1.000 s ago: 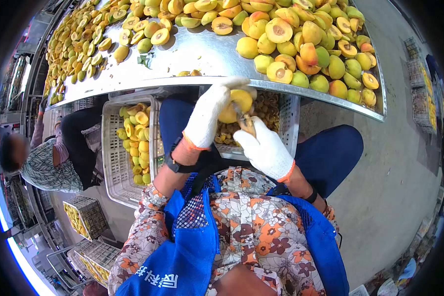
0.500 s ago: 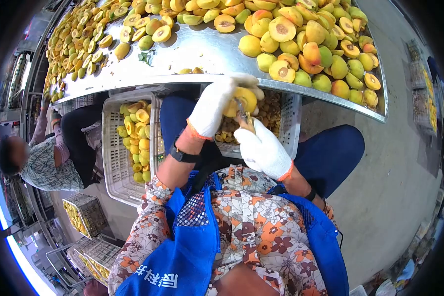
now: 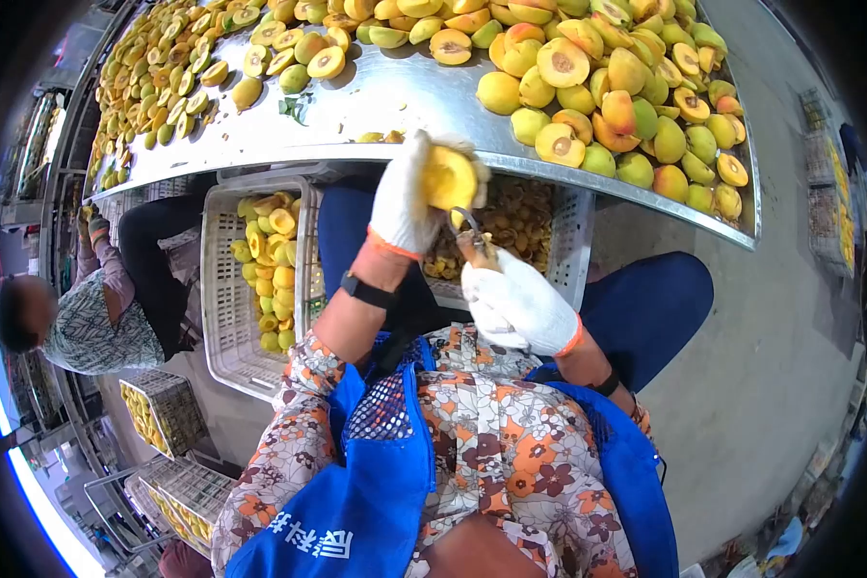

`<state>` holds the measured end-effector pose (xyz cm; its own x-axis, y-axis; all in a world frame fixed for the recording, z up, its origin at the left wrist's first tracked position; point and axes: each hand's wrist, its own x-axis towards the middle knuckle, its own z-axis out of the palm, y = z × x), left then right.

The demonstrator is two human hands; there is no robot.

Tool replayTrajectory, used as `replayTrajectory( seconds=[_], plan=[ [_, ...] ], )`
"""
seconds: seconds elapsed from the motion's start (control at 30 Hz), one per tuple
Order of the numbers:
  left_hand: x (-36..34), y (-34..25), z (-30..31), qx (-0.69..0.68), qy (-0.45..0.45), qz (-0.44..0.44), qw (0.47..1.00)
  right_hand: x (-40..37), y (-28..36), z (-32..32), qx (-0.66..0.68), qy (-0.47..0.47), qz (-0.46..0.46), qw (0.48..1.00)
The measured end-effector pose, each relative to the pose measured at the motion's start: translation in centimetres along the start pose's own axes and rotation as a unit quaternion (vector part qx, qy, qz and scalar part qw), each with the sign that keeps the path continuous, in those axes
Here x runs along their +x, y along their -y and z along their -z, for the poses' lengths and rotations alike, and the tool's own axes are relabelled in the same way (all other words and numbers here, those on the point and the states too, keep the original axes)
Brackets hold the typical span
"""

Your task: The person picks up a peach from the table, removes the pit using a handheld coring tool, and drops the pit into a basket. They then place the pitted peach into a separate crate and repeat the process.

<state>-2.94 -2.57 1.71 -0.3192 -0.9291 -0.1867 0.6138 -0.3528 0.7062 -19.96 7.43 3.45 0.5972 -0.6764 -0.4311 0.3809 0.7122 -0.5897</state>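
In my gloved left hand (image 3: pixel 402 197) is a yellow peach half (image 3: pixel 450 177), its hollowed cut face turned toward me. My right hand (image 3: pixel 522 306), also in a white glove, is wrapped round the wooden handle of a pitting tool (image 3: pixel 476 250). The tool's curved metal loop sits right at the lower edge of the peach half. Both hands are over a plastic crate (image 3: pixel 570 252) of brown pits and scraps, between my knees. To its left stands a white crate (image 3: pixel 223 352) with pitted peach halves (image 3: pixel 277 275) in it.
A metal table (image 3: pixel 376 104) runs across in front, its edge just beyond my hands. Heaps of cut peaches (image 3: pixel 636 106) lie on it. At the left sits another person (image 3: pixel 101 318). More crates (image 3: pixel 164 414) of fruit stand on the floor at lower left.
The pitting tool has come down out of the peach half's middle to its lower edge. My left hand has tipped the half so its hollow faces me; my right hand has moved slightly down.
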Motion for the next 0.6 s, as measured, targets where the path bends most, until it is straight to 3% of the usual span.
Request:
replayTrajectory(
  seconds=[0.03,0.07,0.1,0.13,0.17,0.2,0.23,0.27,0.3,0.37,0.4,0.47,0.53,0.57,0.6],
  plan=[
    [-0.7,-1.2,0.3,0.023,-0.067,-0.003,0.997,-0.3,0.5,-0.2,-0.1,-0.054,0.045,0.993],
    [-1.4,-2.7,2.7,0.17,-0.034,-0.06,0.983,0.2,-0.6,1.5,-0.242,-0.062,0.143,0.958],
    [-2.4,-4.5,4.3,0.266,-0.061,-0.109,0.956,0.3,-1.8,3.5,-0.374,-0.071,0.235,0.894],
    [-3.2,-6.5,7.7,0.511,-0.124,-0.199,0.827,-0.3,-1.3,4.1,-0.342,-0.094,0.11,0.929],
    [-4.8,-9.0,7.0,0.632,-0.186,-0.179,0.73,-0.7,-1.5,4.9,-0.343,-0.093,0.113,0.928],
    [-6.1,-11.5,6.0,0.731,-0.201,-0.083,0.647,-0.9,-2.2,5.8,-0.377,-0.122,0.101,0.912],
    [-6.5,-13.0,10.0,0.845,-0.22,-0.014,0.487,-1.0,-2.5,6.3,-0.409,-0.152,0.09,0.895],
    [-7.4,-13.5,11.2,0.934,-0.237,0.055,0.26,-1.3,-1.8,5.8,-0.31,-0.152,0.007,0.939],
    [-8.0,-13.9,11.5,0.959,-0.208,-0.057,0.182,-1.3,-2.0,5.6,-0.306,-0.152,0.009,0.94],
    [-5.2,-13.3,10.2,0.901,-0.244,-0.129,0.335,-0.5,-2.0,5.3,-0.361,-0.146,0.042,0.92],
    [-3.3,-11.9,7.8,0.886,-0.235,-0.15,0.371,-0.2,-2.2,5.4,-0.45,-0.158,0.072,0.876],
    [1.1,-8.4,4.0,0.811,-0.127,-0.266,0.506,-0.2,-2.0,4.8,-0.494,-0.155,0.095,0.85],
    [5.6,-5.2,0.6,0.787,-0.053,-0.278,0.548,0.2,-2.6,5.7,-0.556,-0.131,0.126,0.811],
    [7.3,-3.9,-1.3,0.812,-0.032,-0.261,0.52,0.3,-2.9,6.0,-0.559,-0.135,0.129,0.808],
    [9.9,-2.2,-1.2,0.807,0.002,-0.257,0.532,0.1,-3.1,6.2,-0.568,-0.138,0.14,0.799]
  ],
)
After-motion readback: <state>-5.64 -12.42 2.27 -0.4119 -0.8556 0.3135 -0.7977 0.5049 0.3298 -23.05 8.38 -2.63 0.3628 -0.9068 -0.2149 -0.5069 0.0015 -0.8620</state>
